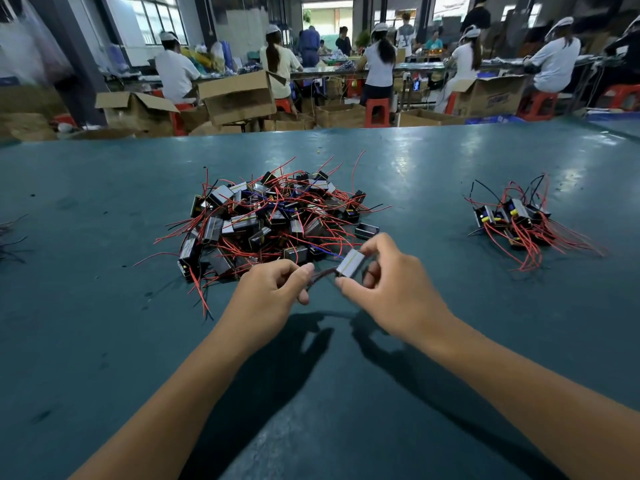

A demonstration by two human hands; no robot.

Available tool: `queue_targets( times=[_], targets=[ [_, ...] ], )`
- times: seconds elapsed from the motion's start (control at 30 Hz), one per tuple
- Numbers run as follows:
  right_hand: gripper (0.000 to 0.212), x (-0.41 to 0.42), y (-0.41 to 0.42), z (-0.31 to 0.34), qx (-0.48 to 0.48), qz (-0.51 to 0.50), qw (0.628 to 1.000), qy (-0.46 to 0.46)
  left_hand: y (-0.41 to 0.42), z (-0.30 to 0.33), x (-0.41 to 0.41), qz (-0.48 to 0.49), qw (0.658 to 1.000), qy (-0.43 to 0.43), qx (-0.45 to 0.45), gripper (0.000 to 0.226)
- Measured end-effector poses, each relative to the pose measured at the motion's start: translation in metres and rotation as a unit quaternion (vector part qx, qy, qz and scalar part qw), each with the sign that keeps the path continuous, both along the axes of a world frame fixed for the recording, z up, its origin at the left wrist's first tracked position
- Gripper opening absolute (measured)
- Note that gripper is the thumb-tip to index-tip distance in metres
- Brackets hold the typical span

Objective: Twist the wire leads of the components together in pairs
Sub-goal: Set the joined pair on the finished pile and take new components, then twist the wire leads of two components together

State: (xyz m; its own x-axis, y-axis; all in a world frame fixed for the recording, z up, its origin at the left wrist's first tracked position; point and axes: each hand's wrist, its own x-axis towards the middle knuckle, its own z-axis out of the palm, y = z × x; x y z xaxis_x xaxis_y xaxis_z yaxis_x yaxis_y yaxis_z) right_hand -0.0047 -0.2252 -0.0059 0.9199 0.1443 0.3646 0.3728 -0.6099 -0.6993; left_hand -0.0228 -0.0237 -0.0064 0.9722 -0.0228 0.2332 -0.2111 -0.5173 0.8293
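Teal table (104, 341): big pile (270, 220) at 12 o'clock, smaller pile (519, 223) at 2. Right hand (391, 292) pinches a component (350, 263); left hand (273, 289) pinches its leads (322, 276). Light block, thin springy wires, probably easiest twisted when gripped near their tips.

One view only, worn on the head, looking forward and down over both forearms at a green table (104, 341). The left hand (268, 292) and right hand (388, 289) sit close, mid-frame. Beyond them the workshop (edges bowed, probably wide-angle distortion) recedes, blurred.
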Motion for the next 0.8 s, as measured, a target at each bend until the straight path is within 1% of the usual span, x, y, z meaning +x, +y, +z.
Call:
queue_targets(
  times=[0.03,0.1,0.17,0.27,0.4,0.5,0.57,0.63,0.7,0.73,0.8],
  targets=[
    [0.037,-0.006,-0.005,-0.006,0.029,-0.005,1.0,0.004,-0.001,0.0,-0.001,-0.002,1.0,-0.009,0.008,0.033],
    [0.037,-0.014,-0.012,-0.018,0.073,0.0,0.997,0.028,0.0,0.0,-0.003,0.005,0.998,-0.038,0.055,0.03],
    [0.038,-0.014,-0.016,-0.025,0.087,0.021,0.993,0.078,0.002,0.002,-0.003,0.02,0.994,-0.05,0.091,0.027],
    [0.04,-0.011,-0.022,-0.027,0.096,0.064,0.987,0.115,0.006,0.002,0.0,0.021,0.995,-0.036,0.088,0.024],
    [0.04,-0.012,-0.024,-0.024,0.132,0.147,0.97,0.142,0.007,0.004,-0.001,-0.047,0.997,0.002,0.067,0.015],
    [0.037,-0.013,-0.024,-0.023,0.159,0.181,0.96,0.146,0.005,0.005,-0.002,-0.078,0.994,-0.019,0.076,0.009],
    [0.037,-0.013,-0.023,-0.022,0.176,0.201,0.951,0.154,0.003,0.007,-0.004,-0.103,0.991,-0.039,0.077,0.01],
    [0.04,-0.014,-0.023,-0.021,0.193,0.226,0.94,0.169,0.001,0.008,-0.006,-0.137,0.99,-0.023,0.041,0.019],
    [0.039,-0.014,-0.023,-0.021,0.203,0.253,0.929,0.18,-0.001,0.011,-0.008,-0.163,0.985,0.04,-0.05,0.027],
    [0.038,-0.014,-0.023,-0.021,0.205,0.263,0.925,0.184,-0.001,0.011,-0.009,-0.171,0.98,0.06,-0.077,0.029],
    [0.038,-0.013,-0.023,-0.022,0.209,0.278,0.918,0.191,0.0,0.012,-0.009,-0.184,0.979,0.058,-0.064,0.027]
  ],
)
